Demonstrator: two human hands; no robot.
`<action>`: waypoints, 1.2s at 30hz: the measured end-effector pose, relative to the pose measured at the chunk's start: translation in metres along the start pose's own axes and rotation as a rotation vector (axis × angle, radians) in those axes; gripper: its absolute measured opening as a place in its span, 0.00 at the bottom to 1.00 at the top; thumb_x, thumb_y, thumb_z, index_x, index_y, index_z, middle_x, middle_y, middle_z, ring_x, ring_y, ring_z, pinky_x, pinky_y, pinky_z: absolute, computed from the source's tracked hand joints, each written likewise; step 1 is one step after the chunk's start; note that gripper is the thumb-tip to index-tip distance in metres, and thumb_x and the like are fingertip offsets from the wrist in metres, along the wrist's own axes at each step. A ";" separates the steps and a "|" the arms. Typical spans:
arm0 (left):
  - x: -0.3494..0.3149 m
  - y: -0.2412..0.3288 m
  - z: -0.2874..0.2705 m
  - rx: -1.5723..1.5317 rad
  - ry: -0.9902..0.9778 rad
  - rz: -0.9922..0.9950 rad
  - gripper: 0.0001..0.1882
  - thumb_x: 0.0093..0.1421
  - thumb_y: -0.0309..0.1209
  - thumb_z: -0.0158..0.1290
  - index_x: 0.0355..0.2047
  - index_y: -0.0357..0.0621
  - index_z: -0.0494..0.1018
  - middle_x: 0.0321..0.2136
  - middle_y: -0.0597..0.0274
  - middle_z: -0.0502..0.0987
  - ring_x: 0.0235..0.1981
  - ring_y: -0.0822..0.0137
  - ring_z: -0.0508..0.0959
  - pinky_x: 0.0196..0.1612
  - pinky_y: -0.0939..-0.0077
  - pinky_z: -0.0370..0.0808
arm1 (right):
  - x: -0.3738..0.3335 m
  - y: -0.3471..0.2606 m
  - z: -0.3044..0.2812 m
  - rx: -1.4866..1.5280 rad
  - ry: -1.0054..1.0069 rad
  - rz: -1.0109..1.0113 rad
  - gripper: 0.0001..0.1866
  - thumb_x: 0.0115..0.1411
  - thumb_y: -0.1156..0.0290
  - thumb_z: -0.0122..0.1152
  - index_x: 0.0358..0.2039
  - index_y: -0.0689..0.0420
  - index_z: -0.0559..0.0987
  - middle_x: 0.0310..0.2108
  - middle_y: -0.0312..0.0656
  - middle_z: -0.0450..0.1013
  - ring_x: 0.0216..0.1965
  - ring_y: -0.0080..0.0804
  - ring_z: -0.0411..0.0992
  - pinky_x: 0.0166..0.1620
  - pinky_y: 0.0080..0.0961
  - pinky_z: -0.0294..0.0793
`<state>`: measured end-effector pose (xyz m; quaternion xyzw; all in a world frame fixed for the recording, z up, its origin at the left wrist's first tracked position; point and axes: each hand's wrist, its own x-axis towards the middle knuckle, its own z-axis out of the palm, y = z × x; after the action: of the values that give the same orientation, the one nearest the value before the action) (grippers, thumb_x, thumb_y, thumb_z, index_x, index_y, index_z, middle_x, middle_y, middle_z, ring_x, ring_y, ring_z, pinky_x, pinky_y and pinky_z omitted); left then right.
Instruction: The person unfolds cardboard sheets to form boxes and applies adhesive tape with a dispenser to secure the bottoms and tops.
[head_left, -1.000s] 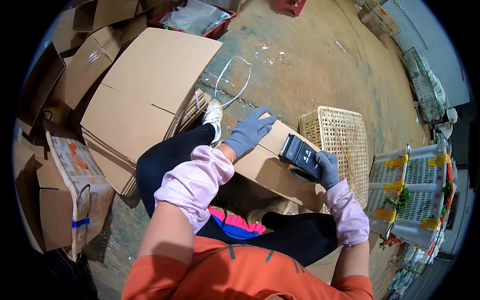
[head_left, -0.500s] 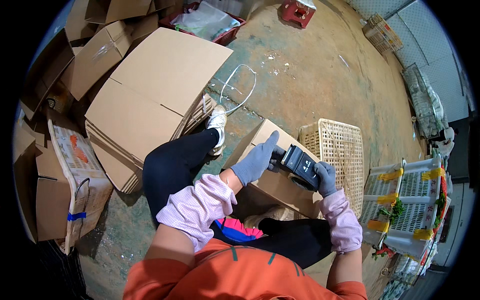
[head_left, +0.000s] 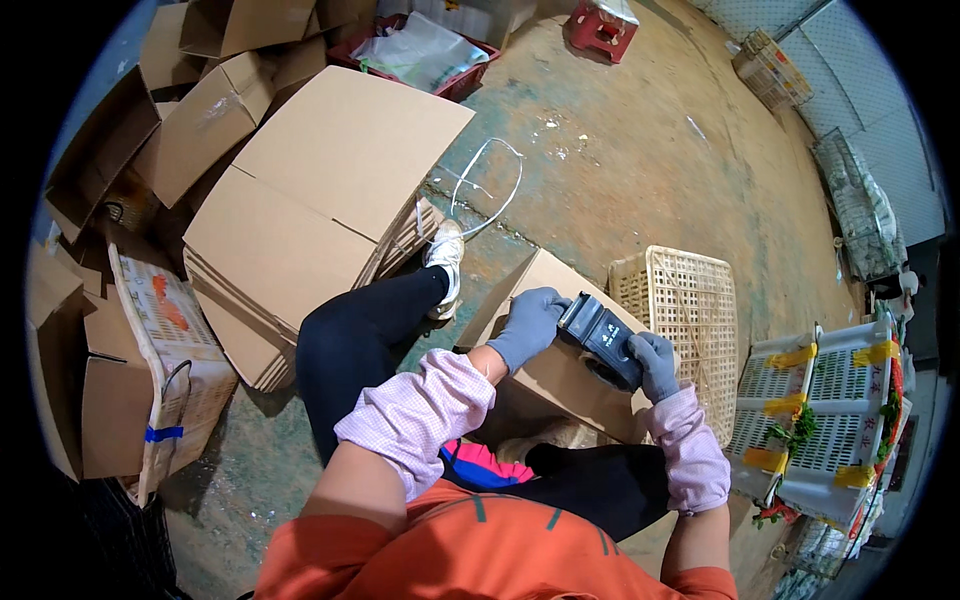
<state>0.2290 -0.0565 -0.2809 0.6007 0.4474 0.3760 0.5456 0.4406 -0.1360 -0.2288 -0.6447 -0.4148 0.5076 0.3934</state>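
Observation:
My right hand [head_left: 655, 366], in a grey glove, is wrapped round the grip of a black tape dispenser [head_left: 603, 336]. My left hand [head_left: 530, 327], gloved too, is closed with its fingertips at the dispenser's front end; what they pinch there is hidden. Both hands are over a brown cardboard box [head_left: 570, 388] on the floor between my legs. The dispenser hangs above the box's upper face, tilted, its dark roll side low.
A stack of flat cardboard boxes [head_left: 300, 190] lies left, with opened boxes [head_left: 205, 130] behind. Beside my box stands an upturned cream plastic basket [head_left: 690, 320]. White crates [head_left: 810, 400] with yellow tape stand right. A white strap loop [head_left: 519, 180] and red stool [head_left: 602, 30] are farther off.
My left hand's raised fingers have curled closed at the front end of the tape dispenser. My right hand keeps its grip. The whole view has shifted slightly.

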 end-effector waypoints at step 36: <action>0.021 -0.104 -0.061 0.935 -0.348 -0.283 0.15 0.60 0.38 0.39 0.41 0.51 0.72 0.37 0.53 0.75 0.35 0.48 0.75 0.35 0.54 0.73 | -0.001 -0.008 0.002 -0.159 0.036 0.052 0.13 0.51 0.63 0.55 0.18 0.60 0.72 0.17 0.30 0.64 0.19 0.15 0.59 0.22 0.13 0.57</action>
<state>0.1648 -0.0169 -0.3771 0.7674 0.5471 -0.0472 0.3309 0.4371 -0.1342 -0.2213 -0.6934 -0.4297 0.4716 0.3350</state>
